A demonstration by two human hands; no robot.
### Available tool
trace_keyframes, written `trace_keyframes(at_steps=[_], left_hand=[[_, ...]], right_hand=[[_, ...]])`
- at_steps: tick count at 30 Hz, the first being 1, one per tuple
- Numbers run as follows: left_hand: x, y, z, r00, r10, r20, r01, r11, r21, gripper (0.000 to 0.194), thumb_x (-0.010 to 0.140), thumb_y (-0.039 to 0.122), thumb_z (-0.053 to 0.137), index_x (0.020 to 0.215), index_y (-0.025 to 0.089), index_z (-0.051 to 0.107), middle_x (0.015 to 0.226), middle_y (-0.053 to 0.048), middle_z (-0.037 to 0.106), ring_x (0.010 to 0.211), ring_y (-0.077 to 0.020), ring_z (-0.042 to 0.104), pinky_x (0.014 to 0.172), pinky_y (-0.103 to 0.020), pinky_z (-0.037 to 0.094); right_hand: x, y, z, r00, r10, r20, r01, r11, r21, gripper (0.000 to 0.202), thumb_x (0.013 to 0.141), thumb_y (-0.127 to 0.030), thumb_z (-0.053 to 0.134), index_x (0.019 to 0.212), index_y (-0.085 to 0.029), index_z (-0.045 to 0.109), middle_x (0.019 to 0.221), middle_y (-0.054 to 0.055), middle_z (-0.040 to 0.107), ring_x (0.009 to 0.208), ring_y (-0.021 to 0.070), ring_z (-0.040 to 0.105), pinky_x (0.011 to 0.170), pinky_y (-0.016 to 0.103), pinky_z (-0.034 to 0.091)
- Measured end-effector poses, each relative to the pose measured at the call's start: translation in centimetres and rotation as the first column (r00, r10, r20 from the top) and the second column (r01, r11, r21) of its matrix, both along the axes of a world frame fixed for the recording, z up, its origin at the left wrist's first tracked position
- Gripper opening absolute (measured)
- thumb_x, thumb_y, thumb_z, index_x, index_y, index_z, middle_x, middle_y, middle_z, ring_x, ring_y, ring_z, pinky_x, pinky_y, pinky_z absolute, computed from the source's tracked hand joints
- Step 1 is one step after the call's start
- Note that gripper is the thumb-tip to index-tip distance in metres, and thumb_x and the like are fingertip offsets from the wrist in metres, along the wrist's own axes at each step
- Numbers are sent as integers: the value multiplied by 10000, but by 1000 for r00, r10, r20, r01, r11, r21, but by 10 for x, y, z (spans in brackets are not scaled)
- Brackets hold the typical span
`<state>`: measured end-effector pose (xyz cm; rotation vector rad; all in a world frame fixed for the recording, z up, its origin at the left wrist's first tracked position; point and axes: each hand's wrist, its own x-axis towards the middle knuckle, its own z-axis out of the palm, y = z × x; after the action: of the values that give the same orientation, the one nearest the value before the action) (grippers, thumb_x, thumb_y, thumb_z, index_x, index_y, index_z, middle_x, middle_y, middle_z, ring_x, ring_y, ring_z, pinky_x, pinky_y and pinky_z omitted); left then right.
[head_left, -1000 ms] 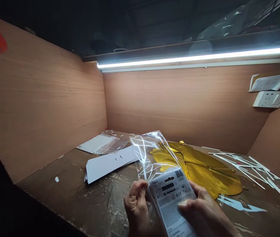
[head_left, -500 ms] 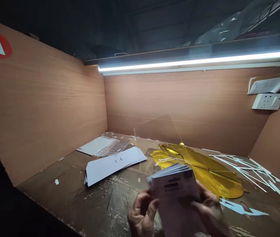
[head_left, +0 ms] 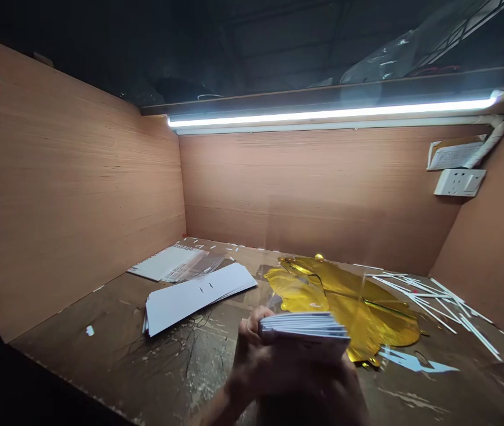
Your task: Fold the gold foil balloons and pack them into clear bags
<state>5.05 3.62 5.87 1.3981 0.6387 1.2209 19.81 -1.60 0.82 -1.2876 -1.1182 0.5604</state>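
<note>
A stack of thin packaging cards (head_left: 307,326) is held upright low in the middle of the head view, its layered top edges facing me. My left hand (head_left: 254,352) grips the stack's left side, fingers closed round it. On the right side my right hand (head_left: 350,384) is closed on the same stack, dark and blurred, mostly hidden behind the cards. Just beyond the cards lies crumpled gold foil (head_left: 367,307). A faint see-through pane shows over the foil and back wall; I cannot tell what it is.
White cards (head_left: 199,299) lie left of my hands, with a white pad and clear sleeves (head_left: 170,263) behind. Thin white sticks (head_left: 438,299) and a pale scrap (head_left: 418,360) are at right. Wooden walls enclose the table; a socket (head_left: 459,182) is on the right.
The stack has tipped so its top edges face me instead of the printed front. My left hand has moved up along its side. The view has shifted slightly right.
</note>
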Motion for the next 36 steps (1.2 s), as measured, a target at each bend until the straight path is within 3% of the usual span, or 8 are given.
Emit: trace_keyframes(at_steps=[3, 7, 10, 15, 19, 24, 28, 36], left_hand=[[-4, 4, -21, 994, -80, -79, 85, 995, 57, 278, 530, 237, 720, 772, 137, 627, 730, -35, 649, 696, -210, 584, 617, -264, 475], [-7, 3, -43, 986, -143, -86, 143, 990, -16, 354, 509, 251, 729, 839, 139, 666, 794, -62, 665, 741, -264, 598, 636, -313, 495], [-10, 5, -52, 977, -176, -119, 172, 984, -36, 421, 494, 219, 735, 902, 152, 660, 862, -55, 661, 796, -273, 589, 681, -324, 490], [-23, 15, -42, 932, -286, -222, 295, 956, 5, 463, 526, 201, 703, 979, 159, 617, 933, -35, 638, 885, -261, 555, 767, -327, 456], [-20, 20, -20, 966, -260, -4, 260, 965, -28, 672, 519, 162, 708, 1153, 155, 488, 1123, -77, 554, 1054, -260, 472, 874, -322, 392], [-4, 20, -12, 969, -236, 70, 240, 969, -56, 306, 576, 148, 680, 874, 109, 616, 819, -65, 655, 776, -220, 591, 688, -288, 468], [-3, 22, -24, 978, -207, 19, 207, 977, -44, 278, 597, 152, 659, 873, 118, 638, 807, -50, 652, 800, -221, 581, 721, -298, 459], [-9, 23, -61, 983, -118, -142, 87, 974, -208, 252, 537, 268, 690, 741, 121, 675, 685, -39, 648, 666, -214, 580, 573, -261, 471]], right_hand=[[7, -4, -10, 997, 62, 55, -58, 996, -66, 398, 599, -275, 558, 989, -214, 610, 1077, 54, 599, 1033, 305, 484, 855, 365, 421], [25, -13, -3, 1000, -26, 4, 26, 996, -85, 695, 598, -328, 625, 1239, -230, 375, 1303, 50, 400, 1181, 279, 346, 992, 380, 277], [33, -9, 7, 994, 110, -24, -112, 990, -82, 650, 635, -311, 624, 1225, -220, 369, 1263, 59, 443, 1148, 259, 391, 983, 388, 285], [28, 7, 8, 964, 264, -30, -265, 958, -105, 420, 673, -251, 576, 1081, -173, 513, 1078, 60, 585, 1023, 269, 497, 845, 380, 413], [27, 8, 8, 970, 243, 3, -240, 962, -128, 427, 644, -212, 583, 1066, -164, 539, 1063, 58, 595, 1035, 283, 485, 870, 389, 392], [37, 7, 27, 963, 267, -46, -270, 960, -73, 565, 583, -207, 659, 1129, -235, 515, 1123, 32, 565, 1074, 251, 464, 900, 355, 376], [43, 13, 39, 962, 264, -65, -268, 962, -53, 485, 588, -281, 679, 1054, -205, 567, 1023, 49, 608, 999, 242, 509, 863, 344, 400], [33, 13, -4, 931, 358, -72, -365, 907, -208, 308, 635, -405, 592, 855, -193, 639, 781, 0, 640, 765, 231, 559, 649, 281, 448]])
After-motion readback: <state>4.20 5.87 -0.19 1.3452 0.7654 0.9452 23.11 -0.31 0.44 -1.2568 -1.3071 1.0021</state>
